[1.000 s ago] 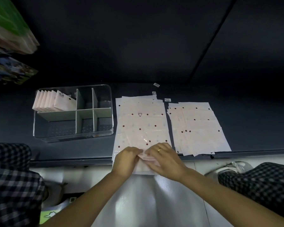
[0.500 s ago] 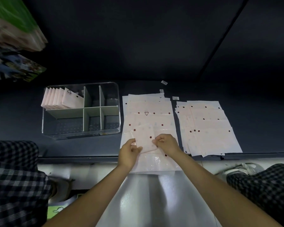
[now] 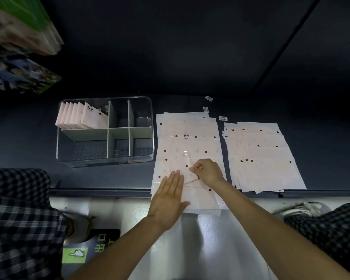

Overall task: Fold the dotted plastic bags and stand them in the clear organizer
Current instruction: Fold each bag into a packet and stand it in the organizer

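On the dark counter (image 3: 190, 102), a flat stack of pale pink dotted plastic bags (image 3: 188, 142) lies just right of the clear rectangular plastic organizer (image 3: 105, 158). The left hand (image 3: 169, 197) presses the stack's near end with fingers straight and together. The right hand (image 3: 207, 171) pinches a partly folded bag (image 3: 190, 177) with curled fingers. Six folded bags (image 3: 79, 116) stand in the organizer's far-left compartment. A second flat bag pile (image 3: 263, 156) lies right of the stack.

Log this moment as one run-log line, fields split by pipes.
left hand: flat, pressing dotted plastic bag | right hand: pinching its fold | clear organizer: folded bags standing back-left
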Motion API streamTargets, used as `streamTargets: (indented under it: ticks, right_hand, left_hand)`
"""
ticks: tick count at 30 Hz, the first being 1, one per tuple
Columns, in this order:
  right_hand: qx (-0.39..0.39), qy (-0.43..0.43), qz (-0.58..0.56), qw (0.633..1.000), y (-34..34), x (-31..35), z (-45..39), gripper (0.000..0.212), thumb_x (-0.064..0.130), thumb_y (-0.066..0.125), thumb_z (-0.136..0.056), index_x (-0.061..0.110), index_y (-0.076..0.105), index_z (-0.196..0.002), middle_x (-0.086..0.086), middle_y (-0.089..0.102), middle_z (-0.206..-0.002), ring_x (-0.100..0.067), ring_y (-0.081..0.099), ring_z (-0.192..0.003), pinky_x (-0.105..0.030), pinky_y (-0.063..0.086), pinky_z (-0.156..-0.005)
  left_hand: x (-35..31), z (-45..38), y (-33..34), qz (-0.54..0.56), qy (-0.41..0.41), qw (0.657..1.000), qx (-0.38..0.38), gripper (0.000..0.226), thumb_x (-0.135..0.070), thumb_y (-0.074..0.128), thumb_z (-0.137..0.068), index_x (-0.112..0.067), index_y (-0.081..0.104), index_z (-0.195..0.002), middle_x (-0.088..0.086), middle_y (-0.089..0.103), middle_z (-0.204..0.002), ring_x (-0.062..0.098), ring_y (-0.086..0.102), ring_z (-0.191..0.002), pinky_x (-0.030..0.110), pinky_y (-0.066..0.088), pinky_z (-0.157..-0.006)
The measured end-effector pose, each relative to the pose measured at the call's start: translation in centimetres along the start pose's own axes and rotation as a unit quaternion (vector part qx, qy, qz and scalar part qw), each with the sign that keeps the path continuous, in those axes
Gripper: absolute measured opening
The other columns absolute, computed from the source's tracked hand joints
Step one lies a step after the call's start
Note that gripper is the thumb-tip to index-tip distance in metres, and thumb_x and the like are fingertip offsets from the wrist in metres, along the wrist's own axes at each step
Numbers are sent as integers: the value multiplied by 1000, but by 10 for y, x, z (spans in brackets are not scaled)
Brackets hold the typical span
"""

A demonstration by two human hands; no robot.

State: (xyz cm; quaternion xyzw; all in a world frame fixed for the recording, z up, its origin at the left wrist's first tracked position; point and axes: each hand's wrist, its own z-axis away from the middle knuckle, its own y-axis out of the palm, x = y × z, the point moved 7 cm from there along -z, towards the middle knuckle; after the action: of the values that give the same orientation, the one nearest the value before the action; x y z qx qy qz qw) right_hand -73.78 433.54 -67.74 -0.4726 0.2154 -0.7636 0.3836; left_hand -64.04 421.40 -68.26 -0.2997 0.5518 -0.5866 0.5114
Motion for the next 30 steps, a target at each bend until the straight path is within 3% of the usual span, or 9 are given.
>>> streamTargets:
  ticks: [7, 10, 13, 15, 17, 21, 23, 26, 30]
  right_hand:
    - [-10, 10, 38, 999, 3, 1, 3, 15, 33, 64, -87, 19, 59, -85, -1, 66, -97, -22, 60, -96, -39, 46, -90]
    - [-113, -110, 78, 985, -2, 19, 14, 19, 21, 63, -88, 11, 58, -103, -6, 60, -102, -21, 57, -96, -30, 45, -82]
    - [-56, -176, -99, 978, 13, 33, 19, 20, 7, 54, -92, 10, 59, -111, -6, 58, -114, -16, 56, -101, -20, 43, -88]
    - [66, -94, -267, 957, 33, 35, 13, 24, 5, 51, -93, 12, 59, -115, -6, 61, -119, -16, 58, -109, -24, 44, -98]
    - [138, -15, -422, 896, 46, 35, 8, 26, 1, 48, -94, 9, 56, -117, -11, 61, -118, -20, 59, -110, -28, 44, -101]
    - [103, 26, -550, 828, 38, 30, -5, 29, -8, 45, -93, 0, 52, -120, -18, 62, -112, -25, 62, -105, -30, 46, -97]
    - [52, 22, -537, 842, 30, 28, -10, 24, -4, 48, -93, 2, 56, -115, -18, 63, -112, -21, 64, -102, -28, 48, -94]
    - [-37, -36, -383, 922, 10, 22, -10, 17, 2, 56, -90, 7, 64, -103, -11, 67, -109, -18, 63, -99, -19, 48, -90]
    - [-9, -152, -166, 974, 3, 6, 10, 11, 6, 70, -82, 11, 71, -91, 2, 69, -96, -12, 63, -91, -12, 47, -84]
  left_hand:
    - [14, 4, 16, -57, 16, 997, 44, 88, -70, 25, -89, -23, -26, -143, 14, -32, -150, 25, -33, -136, 36, -18, -115]
    - [25, 1, 13, -40, 25, 997, 57, 88, -74, 31, -84, -41, -30, -137, 16, -37, -146, 28, -36, -135, 36, -19, -114]
    - [33, -2, 10, -45, 33, 997, 54, 86, -74, 36, -83, -51, -31, -131, 17, -40, -143, 29, -42, -129, 36, -23, -109]
    - [34, -4, 11, -47, 37, 997, 56, 84, -74, 37, -83, -54, -29, -130, 16, -41, -141, 29, -44, -127, 36, -24, -108]
    - [33, -5, 12, -46, 42, 996, 59, 84, -73, 38, -83, -55, -28, -132, 17, -41, -141, 29, -43, -128, 36, -21, -110]
    - [33, -5, 11, -47, 54, 995, 69, 82, -73, 37, -83, -58, -25, -133, 18, -42, -141, 29, -40, -131, 39, -18, -112]
    - [33, -5, 10, -46, 55, 995, 70, 80, -74, 36, -83, -58, -24, -133, 17, -41, -142, 28, -39, -131, 38, -17, -112]
    - [34, -6, 7, -35, 53, 996, 70, 77, -75, 35, -82, -55, -14, -138, 16, -37, -144, 28, -34, -136, 37, -17, -112]
    - [40, -10, -2, 13, 3, 999, 37, 73, -73, 31, -84, -45, 6, -147, 8, -15, -158, 20, -14, -145, 29, -7, -115]
